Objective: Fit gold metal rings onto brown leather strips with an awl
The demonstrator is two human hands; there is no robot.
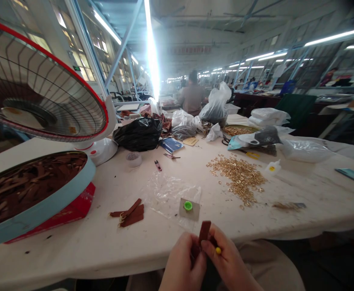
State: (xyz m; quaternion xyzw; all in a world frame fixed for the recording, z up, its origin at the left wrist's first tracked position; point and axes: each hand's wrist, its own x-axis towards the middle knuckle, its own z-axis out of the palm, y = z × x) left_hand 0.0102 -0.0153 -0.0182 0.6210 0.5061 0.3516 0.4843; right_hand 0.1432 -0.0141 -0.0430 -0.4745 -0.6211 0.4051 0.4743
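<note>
At the table's front edge, my left hand (185, 258) and my right hand (225, 254) are closed together on a short brown leather strap (205, 231), whose free end points up. A small yellow-ended tool (218, 250) pokes out from my right hand; the rest of it is hidden. Just beyond my hands, a bright green cap (188, 205) sits on a small grey plate (195, 211). Several brown strap pieces (134, 215), with gold rings on them, lie to the left. A spread of gold metal rings (240, 178) lies to the right.
A large fan (105, 117) and a round tray rim (82, 182) with brown strips stand at left. Across the back are a black bag (139, 133), plastic bags (214, 105) and a blue booklet (170, 144). A white bottle (273, 167) and brush (288, 205) lie right. A person (192, 95) is beyond.
</note>
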